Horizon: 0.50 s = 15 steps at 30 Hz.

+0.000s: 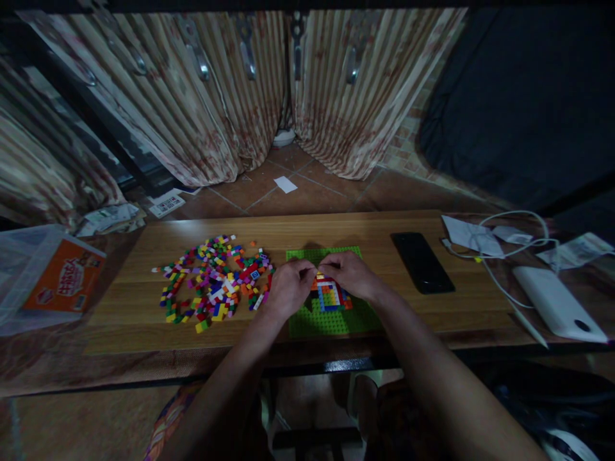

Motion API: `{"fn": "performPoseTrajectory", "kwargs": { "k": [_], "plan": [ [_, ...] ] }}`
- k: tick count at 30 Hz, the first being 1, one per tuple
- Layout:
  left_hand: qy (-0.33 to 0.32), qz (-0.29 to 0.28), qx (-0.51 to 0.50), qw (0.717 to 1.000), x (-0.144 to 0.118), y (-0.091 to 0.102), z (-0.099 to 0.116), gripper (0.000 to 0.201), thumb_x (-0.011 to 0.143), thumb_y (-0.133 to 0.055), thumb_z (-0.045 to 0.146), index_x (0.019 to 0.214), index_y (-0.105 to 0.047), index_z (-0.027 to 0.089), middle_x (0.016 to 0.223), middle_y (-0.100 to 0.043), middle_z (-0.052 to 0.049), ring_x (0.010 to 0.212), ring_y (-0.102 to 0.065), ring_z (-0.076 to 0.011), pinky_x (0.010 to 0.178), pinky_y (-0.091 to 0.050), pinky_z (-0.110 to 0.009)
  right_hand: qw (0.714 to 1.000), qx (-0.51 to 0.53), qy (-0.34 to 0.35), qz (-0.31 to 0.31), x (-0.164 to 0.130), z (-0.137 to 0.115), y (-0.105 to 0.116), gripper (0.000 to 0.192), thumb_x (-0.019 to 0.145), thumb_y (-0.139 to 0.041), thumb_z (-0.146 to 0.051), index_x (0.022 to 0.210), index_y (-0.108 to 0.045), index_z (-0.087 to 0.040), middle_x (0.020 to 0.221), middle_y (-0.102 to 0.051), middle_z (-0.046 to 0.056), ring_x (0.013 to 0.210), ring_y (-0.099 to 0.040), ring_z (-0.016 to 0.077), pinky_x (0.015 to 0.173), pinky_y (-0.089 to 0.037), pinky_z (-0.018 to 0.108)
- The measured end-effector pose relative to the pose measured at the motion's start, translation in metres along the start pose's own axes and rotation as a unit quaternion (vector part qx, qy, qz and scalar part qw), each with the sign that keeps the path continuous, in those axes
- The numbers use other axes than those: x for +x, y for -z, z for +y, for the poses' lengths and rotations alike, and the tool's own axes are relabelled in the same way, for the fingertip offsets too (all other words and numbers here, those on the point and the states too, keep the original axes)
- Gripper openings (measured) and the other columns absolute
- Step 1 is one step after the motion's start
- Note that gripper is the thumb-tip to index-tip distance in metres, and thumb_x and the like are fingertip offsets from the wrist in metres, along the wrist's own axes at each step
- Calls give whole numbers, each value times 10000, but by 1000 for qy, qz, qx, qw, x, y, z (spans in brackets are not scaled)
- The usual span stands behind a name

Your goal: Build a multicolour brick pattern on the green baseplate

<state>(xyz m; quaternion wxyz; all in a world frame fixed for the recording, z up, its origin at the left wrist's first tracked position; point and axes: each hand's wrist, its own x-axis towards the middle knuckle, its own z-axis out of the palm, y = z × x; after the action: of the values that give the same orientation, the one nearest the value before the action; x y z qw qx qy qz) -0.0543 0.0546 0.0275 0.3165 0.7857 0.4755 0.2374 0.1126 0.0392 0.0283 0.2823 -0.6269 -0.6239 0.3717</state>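
Observation:
A small building of coloured toy bricks (330, 298) stands on a green studded baseplate (321, 325) in front of me. My left hand (291, 286) is at the far left of the building, thumb and forefinger pinched together near its top. From the right, my right hand (352, 272) reaches over the building with its fingertips closed at the same spot. Both sets of fingertips nearly meet there. Whatever lies between them is too small and dark to make out. A heap of loose toy bricks (223, 285) in many colours spreads to the left of the baseplate.
A black phone (421, 261) lies right of the baseplate on the wooden board (375, 225). Farther right are a white power bank (557, 304), a white cable (542, 221) and papers. An orange-labelled plastic box (29, 256) stands at the left. Striped curtains (216, 109) hang behind.

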Motion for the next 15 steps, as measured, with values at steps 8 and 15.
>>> {"fn": "performPoseTrajectory", "kwargs": {
  "k": [8, 15],
  "plan": [
    [-2, 17, 8, 1000, 0, -6, -3, 205, 869, -501, 222, 811, -696, 206, 781, -687, -7, 712, -609, -121, 665, -443, -213, 1000, -12, 15, 16, -2, 0, -3, 203, 794, -532, -231, 723, -712, -171, 650, -674, 6, 602, -575, 134, 587, -405, 246],
    [11, 18, -9, 1000, 0, -6, -4, 194, 857, -513, 236, 818, -702, 208, 807, -703, -5, 731, -625, -126, 694, -457, -223, 999, -31, 16, 14, -1, -3, -4, 207, 798, -523, -215, 727, -712, -170, 671, -677, 19, 623, -581, 142, 608, -406, 255]
  ]
}}
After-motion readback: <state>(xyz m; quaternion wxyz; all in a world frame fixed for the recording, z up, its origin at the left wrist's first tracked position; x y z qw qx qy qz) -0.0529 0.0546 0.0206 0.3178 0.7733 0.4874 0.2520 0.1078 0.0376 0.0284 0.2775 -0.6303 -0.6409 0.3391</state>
